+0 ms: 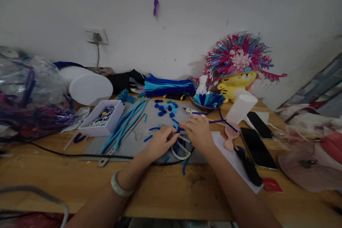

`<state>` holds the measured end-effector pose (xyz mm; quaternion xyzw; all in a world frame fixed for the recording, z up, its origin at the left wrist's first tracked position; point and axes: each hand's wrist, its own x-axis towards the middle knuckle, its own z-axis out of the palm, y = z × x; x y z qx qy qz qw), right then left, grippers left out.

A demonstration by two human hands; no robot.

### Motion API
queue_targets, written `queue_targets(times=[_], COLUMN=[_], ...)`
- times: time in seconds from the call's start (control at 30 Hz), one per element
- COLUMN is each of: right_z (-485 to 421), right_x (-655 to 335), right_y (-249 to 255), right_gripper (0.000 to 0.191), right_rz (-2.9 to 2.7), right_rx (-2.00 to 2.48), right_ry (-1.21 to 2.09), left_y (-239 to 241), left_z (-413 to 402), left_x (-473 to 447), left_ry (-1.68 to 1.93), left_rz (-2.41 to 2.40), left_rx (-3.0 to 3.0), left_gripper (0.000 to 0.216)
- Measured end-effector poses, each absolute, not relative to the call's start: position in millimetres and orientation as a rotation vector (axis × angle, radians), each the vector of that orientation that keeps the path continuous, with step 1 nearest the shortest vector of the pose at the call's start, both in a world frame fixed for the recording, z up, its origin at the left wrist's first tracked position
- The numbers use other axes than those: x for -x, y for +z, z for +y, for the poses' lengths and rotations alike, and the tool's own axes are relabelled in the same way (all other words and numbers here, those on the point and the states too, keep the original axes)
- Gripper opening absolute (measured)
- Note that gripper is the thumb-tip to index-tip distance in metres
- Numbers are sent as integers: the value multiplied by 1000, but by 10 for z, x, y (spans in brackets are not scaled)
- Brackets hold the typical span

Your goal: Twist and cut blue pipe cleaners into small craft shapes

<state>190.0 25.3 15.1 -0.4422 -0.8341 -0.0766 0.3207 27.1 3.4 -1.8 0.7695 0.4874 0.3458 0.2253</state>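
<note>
My left hand point(160, 141) and my right hand point(197, 131) meet over a grey mat point(139, 139) in the middle of the wooden table point(171, 192). Both hands have their fingers pinched together on a dark blue pipe cleaner piece point(178, 130) between them. A white curved hoop point(181, 151) lies just under the hands. My left wrist wears a pale green bangle point(120, 185). Loose light blue pipe cleaners point(125, 124) lie left of the hands, and small blue bent pieces point(164, 108) lie behind them.
A white box of beads point(103, 117), white foam discs point(89, 89) and a plastic bag point(29, 92) are at the left. At the right are two phones point(258, 142), a pink brush point(230, 137), a white cup point(240, 108) and a yellow toy with a beaded headdress point(237, 67). A black cable point(66, 154) crosses the table.
</note>
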Motion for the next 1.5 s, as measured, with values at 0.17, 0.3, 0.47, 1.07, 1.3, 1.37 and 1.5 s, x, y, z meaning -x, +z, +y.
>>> queue_targets(times=[0.17, 0.3, 0.47, 1.07, 1.3, 1.37, 1.5], right_z=[177, 199, 286, 100, 79, 113, 180], right_x=[-1893, -1874, -1857, -1738, -1789, -1831, -1892], right_y=[183, 115, 20, 122, 185, 195, 204], right_gripper=[16, 20, 30, 23, 20, 20, 19], right_rz=[-1971, -2164, -2066, -2476, -2462, -2391, -2256], right_rx=[1016, 931, 925, 1258, 1071, 1054, 1072], right_ry=[-231, 176, 300, -130, -246, -252, -119], left_y=[-16, 12, -3, -107, -62, -37, 8], left_z=[98, 115, 28, 93, 132, 124, 95], left_x=[-266, -254, -329, -320, -222, -211, -205], left_ry=[1189, 1355, 1125, 1221, 1212, 1224, 1204], left_rz=[1395, 1090, 637, 1379, 1366, 1294, 1188], left_rx=[-1584, -1044, -685, -1611, -1917, -1954, -1975], left_gripper=[20, 24, 25, 13, 14, 14, 12])
